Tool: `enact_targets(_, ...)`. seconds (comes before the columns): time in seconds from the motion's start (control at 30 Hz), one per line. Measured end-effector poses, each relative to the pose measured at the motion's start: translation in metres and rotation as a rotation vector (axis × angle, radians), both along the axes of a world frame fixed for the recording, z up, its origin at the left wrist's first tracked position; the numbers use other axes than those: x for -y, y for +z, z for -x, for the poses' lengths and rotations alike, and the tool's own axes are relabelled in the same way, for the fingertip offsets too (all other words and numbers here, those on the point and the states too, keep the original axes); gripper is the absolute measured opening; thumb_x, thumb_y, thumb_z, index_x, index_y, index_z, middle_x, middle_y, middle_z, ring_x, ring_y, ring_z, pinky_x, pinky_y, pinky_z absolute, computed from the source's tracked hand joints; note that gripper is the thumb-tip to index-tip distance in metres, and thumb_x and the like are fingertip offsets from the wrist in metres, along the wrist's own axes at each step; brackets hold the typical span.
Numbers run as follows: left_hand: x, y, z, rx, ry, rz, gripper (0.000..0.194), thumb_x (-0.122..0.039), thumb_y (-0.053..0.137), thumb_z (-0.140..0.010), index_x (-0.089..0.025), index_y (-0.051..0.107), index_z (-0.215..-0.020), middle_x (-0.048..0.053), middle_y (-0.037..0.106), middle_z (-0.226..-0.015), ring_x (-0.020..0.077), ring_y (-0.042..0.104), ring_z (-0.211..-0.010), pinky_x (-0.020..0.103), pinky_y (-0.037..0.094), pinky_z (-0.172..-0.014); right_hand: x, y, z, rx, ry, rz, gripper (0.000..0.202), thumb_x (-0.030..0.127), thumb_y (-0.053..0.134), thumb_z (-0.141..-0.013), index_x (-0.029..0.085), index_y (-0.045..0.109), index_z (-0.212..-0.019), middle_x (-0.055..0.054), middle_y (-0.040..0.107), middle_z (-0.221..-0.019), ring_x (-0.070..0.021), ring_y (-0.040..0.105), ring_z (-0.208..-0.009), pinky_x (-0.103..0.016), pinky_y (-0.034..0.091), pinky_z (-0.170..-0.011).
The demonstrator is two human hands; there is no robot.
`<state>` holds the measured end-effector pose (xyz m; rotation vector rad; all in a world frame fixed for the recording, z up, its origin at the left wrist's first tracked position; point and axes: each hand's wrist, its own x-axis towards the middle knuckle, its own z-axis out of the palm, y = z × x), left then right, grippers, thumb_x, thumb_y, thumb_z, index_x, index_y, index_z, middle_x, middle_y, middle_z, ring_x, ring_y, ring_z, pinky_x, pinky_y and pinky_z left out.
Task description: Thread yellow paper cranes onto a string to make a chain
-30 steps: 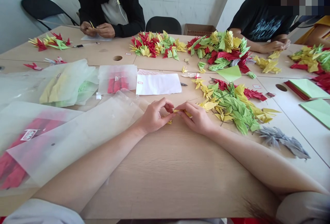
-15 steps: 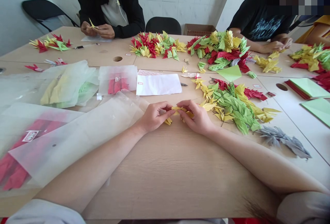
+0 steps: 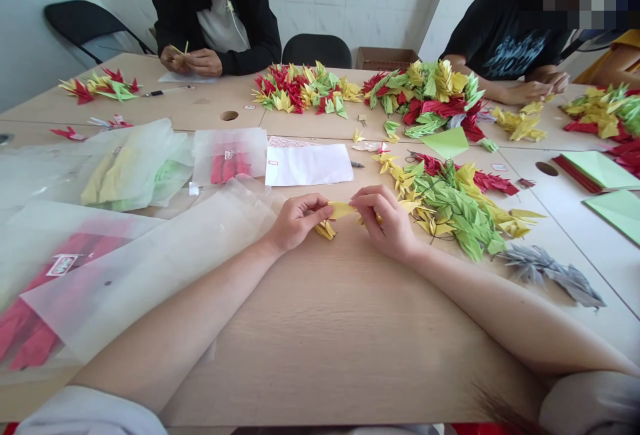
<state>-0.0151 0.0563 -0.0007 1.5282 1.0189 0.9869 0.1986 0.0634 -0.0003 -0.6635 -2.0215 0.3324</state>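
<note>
Yellow paper, a short flattish strip (image 3: pixel 341 209), spans the gap between the two hands, just above the bench (image 3: pixel 325 341). It looks only partly shaped, to judge by its plain, smooth face; its finer folds are too small to read. Finished-looking work lies about: a pile of pointed green paper pieces (image 3: pixel 455 211), mixed with yellow and red, sits between two and three o'clock from the right hand, and bigger mixed heaps (image 3: pixel 305 88) stand across the bench towards eleven o'clock. Flat green sheets (image 3: pixel 617 215), apparently unworked, lie well off at three o'clock, so plenty of paper seems left to handle; how many pieces remain cannot be told.

The strip lies at three o'clock from the left hand (image 3: pixel 297 223), whose thumb and fingers pinch its near end. It reaches out at about ten o'clock from the right hand (image 3: pixel 387 225), whose curled fingertips meet the other end; whether they grip or merely touch it, I can't tell. A small folded yellow bundle (image 3: pixel 326 229) hangs or rests just under the left fingertips, at four o'clock. Frosted plastic bags (image 3: pixel 165 265) spread towards eight o'clock.
</note>
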Motion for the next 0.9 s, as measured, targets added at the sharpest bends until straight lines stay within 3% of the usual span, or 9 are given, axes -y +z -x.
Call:
enact_targets(0.1, 0.000, 0.002, 0.000, 0.016, 0.006, 0.001, 0.029, -0.043, 0.067, -0.085, -0.014, 0.067, -0.079, 0.003, 0.065, -0.073, 0.0136, 0.060, -0.067, 0.024, 0.048, -0.064, 0.001, 0.002, -0.001, 0.006, 0.017, 0.075, 0.021, 0.009, 0.044, -0.097, 0.022, 0.057, -0.107, -0.009, 0.061, -0.100, -0.0192, 0.061, -0.095, -0.034, 0.052, -0.079)
enact_targets(0.3, 0.000, 0.006, 0.000, 0.050, 0.025, 0.006, 0.027, -0.041, 0.069, -0.084, -0.015, 0.069, -0.077, 0.002, 0.066, -0.072, 0.0136, 0.060, -0.067, 0.025, 0.049, -0.065, 0.001, 0.001, -0.004, -0.002, 0.011, 0.277, 0.014, 0.016, 0.046, -0.097, 0.020, 0.059, -0.102, -0.003, 0.062, -0.085, -0.0144, 0.058, -0.073, -0.028, 0.047, -0.067)
enact_targets(0.53, 0.001, 0.001, 0.001, 0.030, 0.047, -0.019, 0.025, -0.040, 0.070, -0.083, -0.015, 0.073, -0.083, 0.003, 0.071, -0.079, 0.0145, 0.063, -0.072, 0.025, 0.050, -0.067, 0.000, 0.002, -0.006, -0.017, 0.061, 0.306, 0.015, 0.023, 0.048, -0.098, 0.019, 0.063, -0.100, -0.006, 0.065, -0.094, -0.0181, 0.061, -0.087, -0.032, 0.048, -0.078)
enact_targets(0.9, -0.001, -0.006, 0.000, 0.034, 0.079, -0.072, 0.031, -0.042, 0.071, -0.082, -0.015, 0.077, -0.097, 0.008, 0.077, -0.100, 0.0214, 0.071, -0.088, 0.031, 0.058, -0.081, -0.001, 0.004, -0.004, 0.003, 0.100, 0.293, 0.013, 0.030, 0.057, -0.095, 0.019, 0.064, -0.098, -0.008, 0.066, -0.095, -0.0191, 0.064, -0.086, -0.034, 0.053, -0.078)
